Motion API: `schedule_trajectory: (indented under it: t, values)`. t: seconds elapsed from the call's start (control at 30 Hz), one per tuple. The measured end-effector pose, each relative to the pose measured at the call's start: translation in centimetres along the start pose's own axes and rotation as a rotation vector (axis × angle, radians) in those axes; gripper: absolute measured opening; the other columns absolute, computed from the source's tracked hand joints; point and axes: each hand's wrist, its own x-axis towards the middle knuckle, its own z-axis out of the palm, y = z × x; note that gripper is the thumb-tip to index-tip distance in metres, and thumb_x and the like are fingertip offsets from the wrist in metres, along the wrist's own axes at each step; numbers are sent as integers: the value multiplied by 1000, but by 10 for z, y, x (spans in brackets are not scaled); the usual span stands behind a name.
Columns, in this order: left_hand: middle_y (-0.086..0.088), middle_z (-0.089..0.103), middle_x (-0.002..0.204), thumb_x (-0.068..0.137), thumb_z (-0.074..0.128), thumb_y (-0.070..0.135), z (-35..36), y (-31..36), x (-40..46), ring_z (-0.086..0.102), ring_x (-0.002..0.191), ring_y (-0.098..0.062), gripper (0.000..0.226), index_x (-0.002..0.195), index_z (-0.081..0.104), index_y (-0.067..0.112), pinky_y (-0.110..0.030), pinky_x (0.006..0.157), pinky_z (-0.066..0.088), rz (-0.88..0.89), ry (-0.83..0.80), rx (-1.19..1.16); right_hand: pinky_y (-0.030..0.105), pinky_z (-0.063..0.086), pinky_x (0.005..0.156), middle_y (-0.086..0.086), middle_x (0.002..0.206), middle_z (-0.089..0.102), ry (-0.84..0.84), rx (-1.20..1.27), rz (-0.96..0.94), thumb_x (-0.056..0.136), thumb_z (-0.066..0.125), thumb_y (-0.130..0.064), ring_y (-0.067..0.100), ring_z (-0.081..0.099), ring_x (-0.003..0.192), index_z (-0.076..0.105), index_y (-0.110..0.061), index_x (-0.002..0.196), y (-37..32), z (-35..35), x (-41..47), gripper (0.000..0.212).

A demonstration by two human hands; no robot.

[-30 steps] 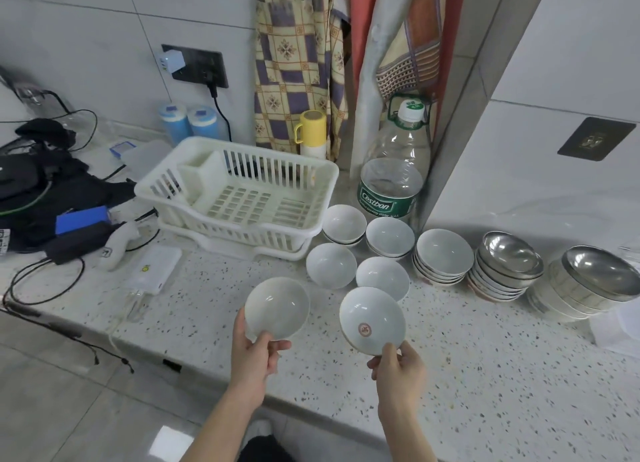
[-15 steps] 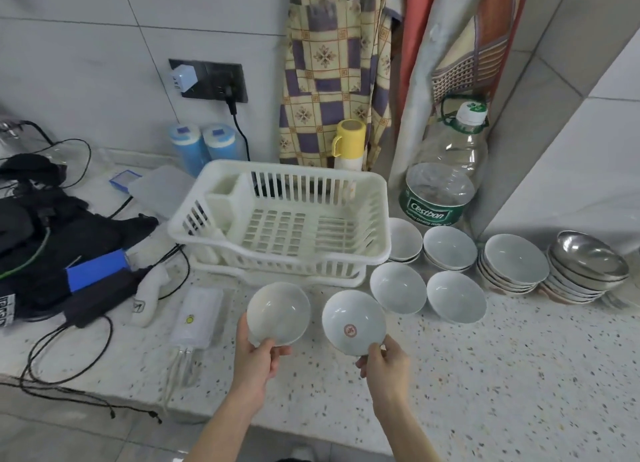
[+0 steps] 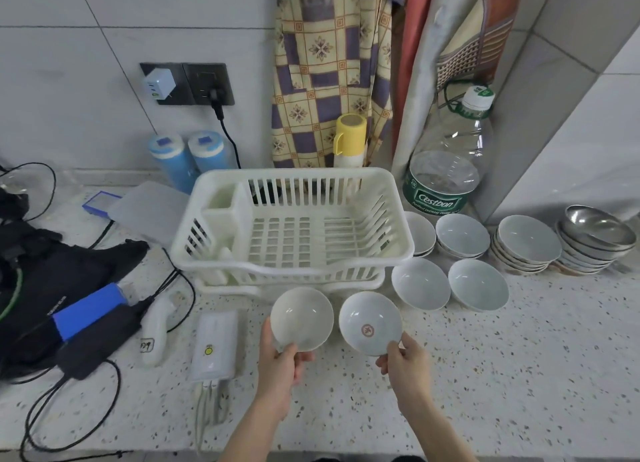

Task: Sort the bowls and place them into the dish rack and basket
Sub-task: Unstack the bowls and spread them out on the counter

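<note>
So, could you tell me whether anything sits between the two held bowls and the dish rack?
Nothing visible does. The left hand holds a plain bowl, the right hand a marked bowl, both just before the empty dish rack.

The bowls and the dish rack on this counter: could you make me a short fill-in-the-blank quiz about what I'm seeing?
1. Each hand holds one white ____.
2. The bowl in the right hand has a ____ mark at its centre; the bowl in the left hand is plain.
3. The white dish rack holds ____ bowls.
4. The stack of metal bowls stands at the far ____ of the counter.

Missing words: bowl; red; no; right
</note>
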Motion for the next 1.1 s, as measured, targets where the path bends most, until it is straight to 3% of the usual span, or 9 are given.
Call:
schedule_trajectory:
  t: [0.17, 0.43, 0.87, 1.1]
  values:
    - [-30, 66, 103, 99, 44, 0, -4, 2, 6, 55, 44, -5, 65, 135, 33, 54, -20, 38, 27, 6, -33, -1, 20, 41, 41, 0, 46, 60, 1, 11, 37, 93, 41, -3, 3, 50, 39, 63, -16, 117, -2, 4, 3, 34]
    - [-16, 72, 70, 100, 47, 5, -7, -5, 12, 46, 41, -8, 63, 143, 31, 49, -22, 38, 29, -2, -39, 6, 17, 42, 42, 2, 55, 64, -52, 52, 62, 97, 45, -9, 5, 52, 41, 58, -15, 127, -3, 6, 4, 32]
    - [-16, 73, 73, 102, 49, 12, -7, -5, 15, 46, 44, -12, 61, 145, 26, 49, -24, 40, 32, -39, -81, -23, 20, 43, 42, 4, 62, 72, -50, 68, 87, 95, 51, -15, 10, 56, 41, 53, -20, 127, -2, 15, 1, 32]
    - [-17, 73, 74, 102, 49, 13, -6, -5, 15, 45, 44, -13, 60, 144, 27, 51, -24, 38, 31, -45, -94, -55, 19, 43, 42, 4, 63, 73, -66, 72, 126, 95, 53, -17, 11, 57, 41, 46, -18, 136, -2, 13, 1, 42]
